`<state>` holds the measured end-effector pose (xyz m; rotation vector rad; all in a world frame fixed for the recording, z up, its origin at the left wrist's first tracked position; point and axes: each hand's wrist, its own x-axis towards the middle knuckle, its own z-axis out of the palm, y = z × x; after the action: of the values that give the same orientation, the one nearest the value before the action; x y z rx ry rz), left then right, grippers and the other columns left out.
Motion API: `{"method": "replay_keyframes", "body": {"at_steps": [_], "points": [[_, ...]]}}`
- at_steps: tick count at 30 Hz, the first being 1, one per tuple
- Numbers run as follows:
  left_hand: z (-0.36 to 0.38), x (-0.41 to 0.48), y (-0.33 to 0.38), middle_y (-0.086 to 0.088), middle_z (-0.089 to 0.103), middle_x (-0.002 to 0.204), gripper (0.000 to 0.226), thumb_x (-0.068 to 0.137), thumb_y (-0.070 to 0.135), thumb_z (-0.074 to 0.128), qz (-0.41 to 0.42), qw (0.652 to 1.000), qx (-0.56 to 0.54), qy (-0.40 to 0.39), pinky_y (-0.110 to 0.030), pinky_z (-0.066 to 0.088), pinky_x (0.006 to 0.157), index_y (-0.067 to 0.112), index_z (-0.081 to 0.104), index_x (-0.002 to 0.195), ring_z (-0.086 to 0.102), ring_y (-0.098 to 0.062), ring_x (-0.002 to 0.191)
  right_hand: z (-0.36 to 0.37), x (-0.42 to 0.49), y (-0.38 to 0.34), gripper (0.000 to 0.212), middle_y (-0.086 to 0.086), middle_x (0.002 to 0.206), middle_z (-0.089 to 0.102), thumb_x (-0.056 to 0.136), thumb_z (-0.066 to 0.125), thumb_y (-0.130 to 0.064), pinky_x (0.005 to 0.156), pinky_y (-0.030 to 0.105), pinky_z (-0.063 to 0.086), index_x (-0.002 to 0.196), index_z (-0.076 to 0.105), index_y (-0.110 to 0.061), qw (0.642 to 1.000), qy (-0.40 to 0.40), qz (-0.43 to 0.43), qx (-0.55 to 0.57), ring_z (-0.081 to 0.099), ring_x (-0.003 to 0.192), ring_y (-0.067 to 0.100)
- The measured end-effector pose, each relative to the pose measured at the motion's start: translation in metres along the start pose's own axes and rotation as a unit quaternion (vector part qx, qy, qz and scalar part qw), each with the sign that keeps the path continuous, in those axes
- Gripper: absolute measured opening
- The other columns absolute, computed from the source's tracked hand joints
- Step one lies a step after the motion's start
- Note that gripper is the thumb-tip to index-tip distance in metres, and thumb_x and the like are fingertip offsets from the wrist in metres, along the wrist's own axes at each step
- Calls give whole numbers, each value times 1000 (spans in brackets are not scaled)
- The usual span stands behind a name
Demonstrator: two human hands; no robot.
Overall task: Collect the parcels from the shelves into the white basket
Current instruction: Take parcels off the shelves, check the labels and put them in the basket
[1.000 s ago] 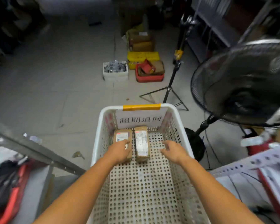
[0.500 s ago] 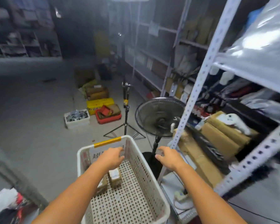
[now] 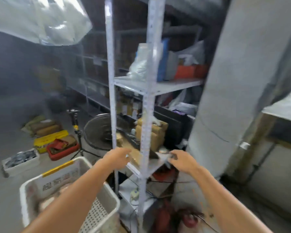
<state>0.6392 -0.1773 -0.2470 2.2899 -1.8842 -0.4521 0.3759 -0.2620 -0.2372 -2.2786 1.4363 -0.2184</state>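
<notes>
The step in hand is the reach for another parcel. Both hands stretch toward the low shelf (image 3: 155, 167) of the metal rack. The left hand (image 3: 118, 157) is empty, with loose, nearly straight fingers just beside a flat brown parcel (image 3: 134, 156). The right hand (image 3: 181, 161) has gently bent fingers at the shelf's edge and seems to hold nothing. More brown parcels (image 3: 152, 133) are stacked behind. The white basket (image 3: 97, 214) waits at lower left, its contents blurred. Next, the hands must pass the upright post (image 3: 145, 132) and close on a parcel.
</notes>
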Motion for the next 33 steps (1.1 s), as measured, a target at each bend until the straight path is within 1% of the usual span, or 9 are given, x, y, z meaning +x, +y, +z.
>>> {"method": "replay_keyframes", "body": {"at_steps": [3, 6, 9, 15, 20, 24, 26, 29, 33], "points": [[3, 21, 96, -6, 55, 134, 44, 97, 34, 46, 90, 996, 20, 10, -35, 45, 94, 23, 44, 140, 54, -28, 119, -59, -48, 77, 44, 4, 127, 63, 92, 58, -36, 87, 25, 44, 133, 55, -22, 994, 51, 93, 14, 60, 113, 24], [6, 39, 194, -6, 57, 132, 45, 94, 37, 51, 170, 985, 16, 10, -36, 45, 98, 25, 47, 138, 54, -27, 120, -110, -101, 145, 47, 4, 131, 61, 90, 59, -41, 98, 29, 43, 133, 55, -22, 978, 106, 177, -4, 56, 120, 26], [12, 57, 291, -6, 59, 130, 45, 94, 39, 52, 241, 970, 23, -11, -35, 45, 99, 25, 49, 137, 55, -26, 118, -147, -158, 202, 46, 4, 132, 60, 91, 58, -41, 103, 34, 43, 132, 56, -19, 958, 146, 247, -8, 55, 121, 26], [42, 72, 450, -4, 61, 127, 40, 93, 40, 52, 414, 910, 25, -22, -33, 44, 97, 25, 53, 131, 55, -24, 117, -190, -257, 266, 47, 7, 135, 58, 91, 57, -38, 102, 33, 43, 134, 54, -18, 898, 221, 380, -18, 55, 121, 25], [75, 63, 555, -2, 61, 125, 38, 91, 43, 52, 542, 839, 32, -48, -33, 48, 93, 34, 53, 127, 57, -25, 112, -203, -326, 285, 42, 8, 131, 60, 91, 56, -34, 90, 29, 43, 132, 56, -21, 826, 265, 498, -24, 57, 117, 27], [94, 43, 617, -4, 61, 127, 36, 89, 41, 55, 631, 773, 33, -60, -31, 47, 85, 33, 56, 125, 59, -28, 110, -196, -377, 278, 49, 11, 133, 58, 91, 58, -39, 96, 30, 42, 136, 52, -20, 752, 301, 586, -5, 55, 120, 29], [104, 27, 639, -6, 63, 124, 35, 91, 38, 55, 669, 739, 33, -74, -28, 46, 82, 28, 58, 124, 60, -28, 108, -187, -401, 267, 49, 9, 133, 58, 90, 59, -39, 97, 31, 42, 135, 53, -21, 716, 316, 622, -5, 55, 120, 28], [119, -10, 660, -8, 63, 122, 37, 92, 33, 54, 700, 704, 9, -121, -29, 46, 88, 20, 58, 127, 59, -27, 109, -172, -437, 242, 46, 8, 132, 59, 89, 61, -36, 98, 33, 45, 132, 56, -20, 672, 338, 659, 1, 55, 120, 28], [131, -75, 676, -9, 66, 116, 35, 93, 33, 55, 739, 654, -12, -159, -28, 46, 84, 20, 58, 126, 62, -27, 105, -155, -489, 206, 39, 5, 123, 64, 89, 60, -40, 89, 31, 47, 123, 61, -22, 616, 370, 695, -5, 60, 111, 26]]}}
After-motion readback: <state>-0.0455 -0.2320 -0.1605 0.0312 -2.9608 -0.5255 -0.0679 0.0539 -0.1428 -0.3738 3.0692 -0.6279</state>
